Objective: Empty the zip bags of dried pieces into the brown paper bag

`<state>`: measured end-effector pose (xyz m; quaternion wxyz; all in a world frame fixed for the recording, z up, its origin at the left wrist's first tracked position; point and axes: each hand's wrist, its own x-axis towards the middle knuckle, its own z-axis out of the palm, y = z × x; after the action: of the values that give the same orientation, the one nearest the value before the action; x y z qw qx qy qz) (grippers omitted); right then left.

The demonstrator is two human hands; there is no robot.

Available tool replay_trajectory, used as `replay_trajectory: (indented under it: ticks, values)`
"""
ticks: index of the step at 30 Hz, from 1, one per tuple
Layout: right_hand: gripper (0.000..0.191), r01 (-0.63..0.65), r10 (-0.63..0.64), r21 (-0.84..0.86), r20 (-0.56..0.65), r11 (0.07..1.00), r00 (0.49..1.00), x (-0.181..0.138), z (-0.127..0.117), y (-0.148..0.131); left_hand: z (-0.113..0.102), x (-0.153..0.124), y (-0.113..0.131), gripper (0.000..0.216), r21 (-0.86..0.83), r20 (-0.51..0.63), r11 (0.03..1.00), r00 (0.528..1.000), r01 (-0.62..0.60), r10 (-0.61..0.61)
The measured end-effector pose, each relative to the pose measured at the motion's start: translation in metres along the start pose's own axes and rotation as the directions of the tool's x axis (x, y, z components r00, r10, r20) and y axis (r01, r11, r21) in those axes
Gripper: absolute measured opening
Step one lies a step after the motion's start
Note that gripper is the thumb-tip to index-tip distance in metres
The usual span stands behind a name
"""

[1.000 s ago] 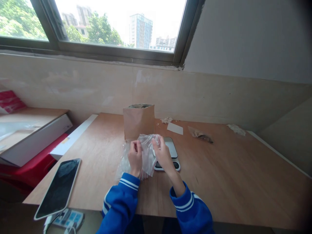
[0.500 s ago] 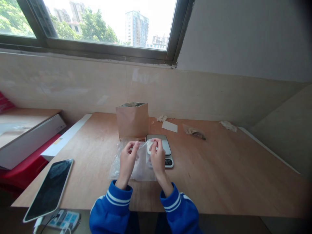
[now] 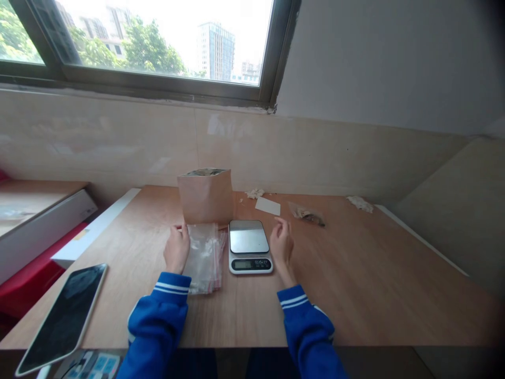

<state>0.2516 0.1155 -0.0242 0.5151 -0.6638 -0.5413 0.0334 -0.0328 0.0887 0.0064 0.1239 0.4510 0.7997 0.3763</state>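
My left hand (image 3: 176, 252) rests on the wooden table (image 3: 355, 273) at the left edge of a flat stack of clear zip bags (image 3: 204, 256). Its fingers are loosely bent and it holds nothing. My right hand (image 3: 281, 246) hovers just right of a small digital kitchen scale (image 3: 249, 243), fingers apart and empty. Directly behind the zip bags stands an open brown paper bag (image 3: 205, 197); the scale sits to its right.
A dark tablet (image 3: 63, 316) lies at the table's front left corner. A white card (image 3: 268, 206), paper scraps and a small clear packet (image 3: 306, 215) lie near the back wall. A white box (image 3: 92, 231) and a red crate sit left of the table.
Both hands let go of the zip bag they were holding up; the bags now lie flat on the table. The hands have moved apart, one to each side.
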Motion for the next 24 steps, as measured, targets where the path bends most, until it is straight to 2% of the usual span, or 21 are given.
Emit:
replay_trajectory:
  ticks: [2, 4, 5, 7, 9, 13, 15, 18, 21, 24]
  values:
    - [0.038, 0.036, -0.044, -0.146, -0.051, 0.989, 0.998, 0.027, -0.001, 0.041, 0.003, -0.007, 0.0, 0.044, 0.108, -0.106, 0.992, 0.992, -0.063, 0.075]
    - [0.043, 0.027, -0.04, -0.301, -0.038, 0.953, 0.998, 0.047, -0.001, 0.077, 0.004, -0.023, 0.004, 0.048, 0.17, -0.212, 0.966, 0.951, -0.193, 0.227]
    - [0.046, 0.018, -0.029, -0.379, -0.023, 0.925, 0.999, 0.055, 0.0, 0.092, 0.004, -0.033, 0.006, 0.046, 0.18, -0.219, 0.946, 0.926, -0.271, 0.307]
    - [0.052, -0.015, 0.006, -0.502, -0.02, 0.865, 1.0, 0.066, 0.002, 0.115, 0.009, -0.054, 0.007, 0.041, 0.184, -0.101, 0.879, 0.881, -0.439, 0.461]
    - [0.056, -0.021, 0.018, -0.572, -0.011, 0.82, 1.0, 0.075, 0.005, 0.13, 0.019, -0.07, 0.003, 0.039, 0.22, 0.047, 0.824, 0.85, -0.522, 0.525]
    - [0.049, 0.0, -0.014, -0.613, -0.019, 0.79, 1.0, 0.091, 0.01, 0.141, 0.045, -0.079, -0.017, 0.05, 0.317, 0.302, 0.802, 0.856, -0.506, 0.42]
    - [0.04, -0.016, -0.012, -0.621, -0.042, 0.784, 0.999, 0.098, 0.01, 0.141, 0.053, -0.077, -0.026, 0.054, 0.345, 0.376, 0.789, 0.845, -0.509, 0.381]
    - [0.03, -0.027, -0.009, -0.613, -0.055, 0.79, 0.998, 0.103, 0.007, 0.138, 0.057, -0.074, -0.03, 0.057, 0.38, 0.403, 0.76, 0.834, -0.526, 0.376]
    - [0.029, 0.009, -0.052, -0.546, -0.064, 0.838, 0.997, 0.098, 0.001, 0.132, 0.057, -0.074, -0.03, 0.06, 0.406, 0.394, 0.747, 0.839, -0.526, 0.376]
    - [0.029, -0.036, -0.043, -0.405, -0.185, 0.914, 0.982, 0.083, -0.01, 0.119, 0.058, -0.075, -0.03, 0.062, 0.406, 0.372, 0.755, 0.848, -0.515, 0.378]
